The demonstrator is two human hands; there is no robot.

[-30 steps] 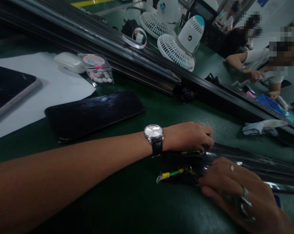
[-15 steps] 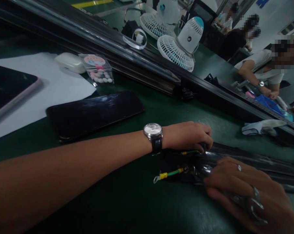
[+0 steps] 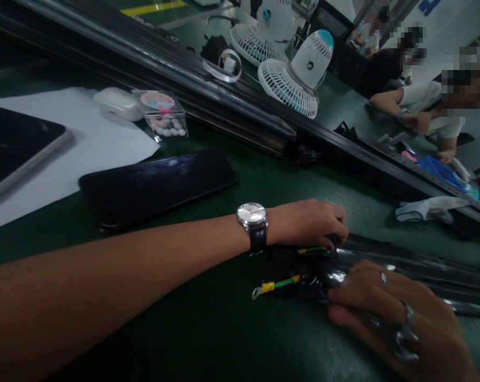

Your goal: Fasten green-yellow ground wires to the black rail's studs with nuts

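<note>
— What is the person working on down there, lower right of the frame?

— A long black glossy strip (image 3: pixel 402 268) lying on the green tabletop (image 3: pixel 224 329), running off toward the right edge. The left hand (image 3: pixel 307 223) is pressing on its near end with fingers curled down onto it; the right hand (image 3: pixel 391 313) is lying flat over it just below, fingers together and spread along the strip.

— Are they gripping it?

— I'm judging it as pinning rather than pinching. Whether the left fingertips are closing on anything, I cannot tell.

— And the little wires?

— Two green-yellow leads (image 3: pixel 281 285) are sticking out leftward between the hands. Keeping both palms steady and the leads clear of the pressing fingers seems the careful way. The phone (image 3: pixel 156 183) is lying well apart, left of centre.
</note>
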